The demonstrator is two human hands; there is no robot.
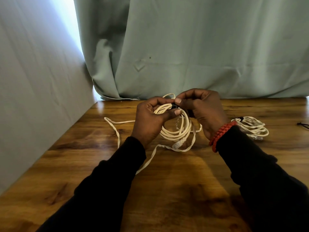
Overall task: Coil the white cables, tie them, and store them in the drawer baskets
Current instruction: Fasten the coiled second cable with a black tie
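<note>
Wooden tabletop [167, 190], pale green curtain [184, 47] behind. Left hand [150, 118] curled round a coiled white cable [177, 131], raised just above the wood at centre. Right hand [200, 108] pinching a black tie [174, 106] at the coil's top. Loose flat white cable [117, 124] trailing underneath. Tied white coil [252, 127] lying behind the right wrist, partly hidden by a red bracelet [220, 134].

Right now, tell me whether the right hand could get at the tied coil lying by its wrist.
Probably yes, but not at once. The tied coil lies on the table just beyond the right wrist, nothing covering it. But the right hand is pinching the black tie on the coil that the left hand grips.
</note>
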